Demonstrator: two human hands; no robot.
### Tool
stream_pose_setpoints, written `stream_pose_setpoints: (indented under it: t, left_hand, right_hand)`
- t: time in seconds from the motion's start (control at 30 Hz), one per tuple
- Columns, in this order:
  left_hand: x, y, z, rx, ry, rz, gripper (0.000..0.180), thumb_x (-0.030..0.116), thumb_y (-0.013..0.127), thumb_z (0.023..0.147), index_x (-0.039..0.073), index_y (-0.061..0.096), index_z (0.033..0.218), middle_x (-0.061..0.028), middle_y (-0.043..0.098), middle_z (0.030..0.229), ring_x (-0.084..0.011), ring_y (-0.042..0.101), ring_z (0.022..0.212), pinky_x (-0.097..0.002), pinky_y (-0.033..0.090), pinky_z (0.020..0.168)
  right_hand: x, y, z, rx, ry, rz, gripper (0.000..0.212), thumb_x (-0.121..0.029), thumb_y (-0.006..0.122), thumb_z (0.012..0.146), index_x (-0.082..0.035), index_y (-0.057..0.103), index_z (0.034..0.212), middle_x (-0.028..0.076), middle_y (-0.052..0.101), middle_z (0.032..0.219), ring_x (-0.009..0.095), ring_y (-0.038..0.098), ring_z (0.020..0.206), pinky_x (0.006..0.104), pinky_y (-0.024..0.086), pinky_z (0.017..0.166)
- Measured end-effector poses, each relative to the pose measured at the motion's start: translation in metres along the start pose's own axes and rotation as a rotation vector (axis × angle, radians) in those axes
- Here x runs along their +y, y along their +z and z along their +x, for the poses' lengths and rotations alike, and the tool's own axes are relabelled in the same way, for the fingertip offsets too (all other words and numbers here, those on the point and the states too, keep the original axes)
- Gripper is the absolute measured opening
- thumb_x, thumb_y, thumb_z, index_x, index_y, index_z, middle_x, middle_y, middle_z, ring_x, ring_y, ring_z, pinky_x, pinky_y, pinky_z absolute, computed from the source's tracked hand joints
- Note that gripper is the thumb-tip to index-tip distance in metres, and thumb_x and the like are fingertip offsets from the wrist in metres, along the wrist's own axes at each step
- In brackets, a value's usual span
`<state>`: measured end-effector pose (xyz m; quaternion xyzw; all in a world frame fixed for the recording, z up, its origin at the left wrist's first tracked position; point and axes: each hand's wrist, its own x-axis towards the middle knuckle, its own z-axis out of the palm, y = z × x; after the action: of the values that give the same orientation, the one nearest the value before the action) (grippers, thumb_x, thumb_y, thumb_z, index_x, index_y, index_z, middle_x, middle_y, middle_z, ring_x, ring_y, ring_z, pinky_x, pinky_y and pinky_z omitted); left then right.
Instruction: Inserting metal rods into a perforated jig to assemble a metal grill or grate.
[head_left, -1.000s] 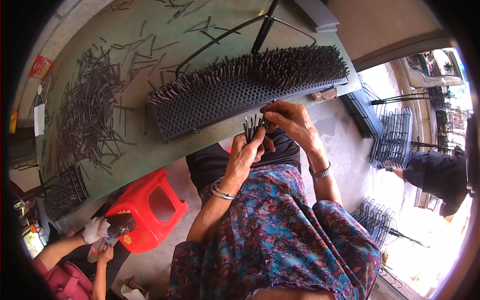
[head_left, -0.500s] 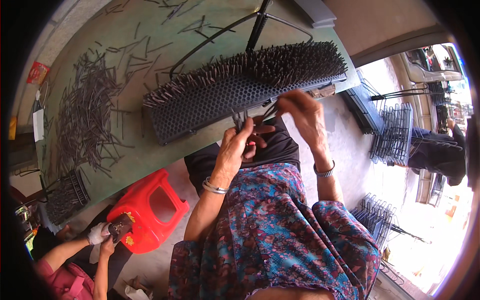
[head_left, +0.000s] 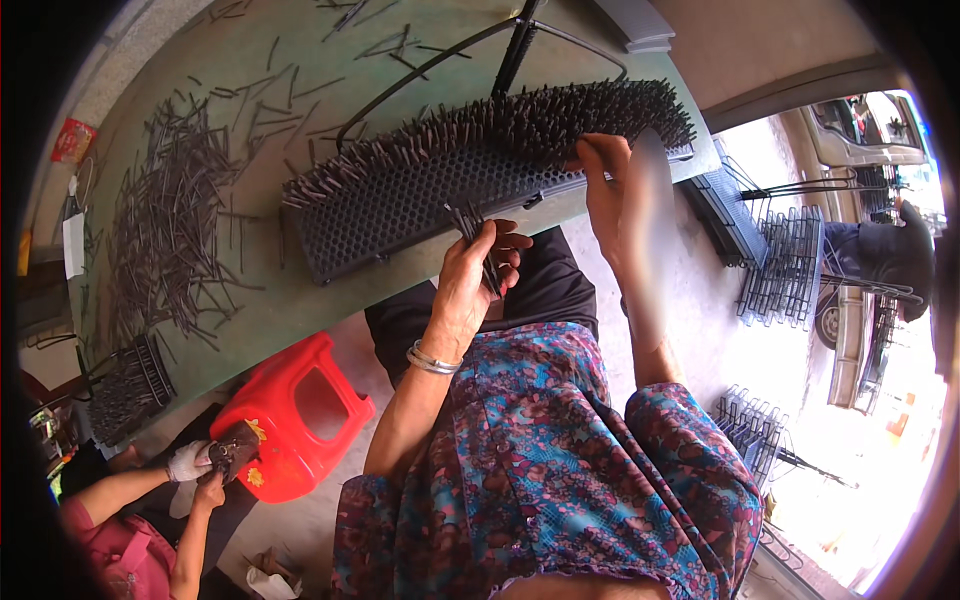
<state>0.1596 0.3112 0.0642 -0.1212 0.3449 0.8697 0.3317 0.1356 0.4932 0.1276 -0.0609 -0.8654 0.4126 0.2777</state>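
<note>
A black perforated panel (head_left: 400, 218) lies along the table's near edge, its holes in tight rows. Dark thin sticks (head_left: 560, 118) stand densely in its far part and toward its right end; bare holes show along the near left. My left hand (head_left: 465, 285), just off the table edge, is closed around a small bundle of loose dark sticks (head_left: 464, 220). Over the panel's right part, my right hand (head_left: 610, 190) has its fingertips pinched together at the standing sticks. What they hold, if anything, is hidden.
A heap of loose sticks (head_left: 165, 220) covers the table's (head_left: 250, 345) left side. A bent metal frame (head_left: 430, 75) rises behind the panel. Below left is a red plastic stool (head_left: 280, 440), with a co-worker's gloved hand (head_left: 188, 462) beside it. Wire racks (head_left: 780, 265) stand at right.
My right hand has moved from beside my left hand up to the standing sticks on the panel. My left hand keeps its bundle, shifted slightly left.
</note>
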Motion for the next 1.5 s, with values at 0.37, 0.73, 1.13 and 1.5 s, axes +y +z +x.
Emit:
stream_pose_setpoints:
  t: [0.37, 0.73, 1.13, 1.5]
  left_hand:
    - [0.001, 0.006, -0.007, 0.065, 0.001, -0.023, 0.038, 0.034, 0.047, 0.100, 0.000, 0.056, 0.116, -0.0173, 0.067, 0.091, -0.0182, 0.065, 0.071, -0.0324, 0.057, 0.062]
    - [-0.006, 0.005, -0.009, 0.040, 0.021, -0.044, 0.038, 0.033, 0.048, 0.100, -0.001, 0.055, 0.115, -0.0173, 0.067, 0.087, -0.0189, 0.066, 0.070, -0.0365, 0.059, 0.065]
    - [-0.009, 0.004, -0.011, 0.045, 0.015, -0.047, 0.037, 0.032, 0.047, 0.100, -0.001, 0.056, 0.116, -0.0164, 0.066, 0.084, -0.0182, 0.065, 0.068, -0.0368, 0.058, 0.067]
    - [-0.012, 0.006, -0.015, 0.033, 0.003, -0.026, 0.036, 0.032, 0.048, 0.100, -0.001, 0.057, 0.115, -0.0151, 0.067, 0.085, -0.0170, 0.064, 0.067, -0.0358, 0.058, 0.066]
  right_hand:
    - [-0.006, -0.003, -0.003, -0.009, -0.109, -0.121, 0.006, -0.005, 0.060, 0.090, -0.001, 0.062, 0.095, 0.011, 0.065, 0.081, 0.022, 0.067, 0.070, 0.0312, 0.051, 0.062]
    - [-0.001, -0.004, -0.005, -0.029, -0.057, -0.075, 0.007, -0.006, 0.059, 0.091, -0.003, 0.060, 0.098, 0.012, 0.066, 0.080, 0.022, 0.069, 0.072, 0.0314, 0.051, 0.062]
    - [-0.003, 0.000, -0.011, -0.029, -0.179, -0.175, 0.007, -0.004, 0.058, 0.091, -0.004, 0.059, 0.098, 0.011, 0.065, 0.084, 0.024, 0.068, 0.076, 0.0320, 0.052, 0.062]
    - [0.002, -0.004, -0.010, -0.151, -0.282, -0.189, 0.008, -0.002, 0.061, 0.089, -0.002, 0.061, 0.098, 0.010, 0.065, 0.083, 0.021, 0.069, 0.074, 0.0288, 0.051, 0.062]
